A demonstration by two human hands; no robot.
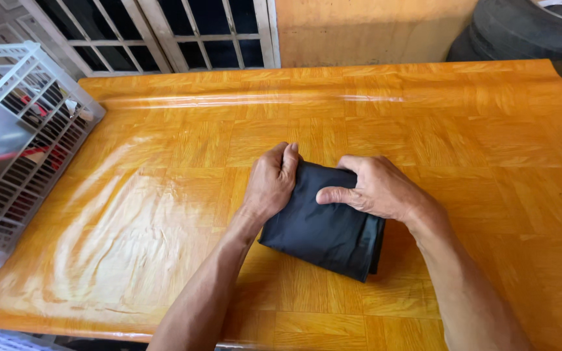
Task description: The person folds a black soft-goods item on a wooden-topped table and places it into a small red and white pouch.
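I'm watching the left hand [269, 182] and right hand [375, 188] gripping the far edge of a folded black cloth [323, 231] lying mid-table [164, 214]; I'm judging even pressure is keeping the layers aligned.

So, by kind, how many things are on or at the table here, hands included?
Hand: 2, left and right, both gripping the cloth
Black folded cloth: 1
White basket: 1
Tyre: 1
Total: 5
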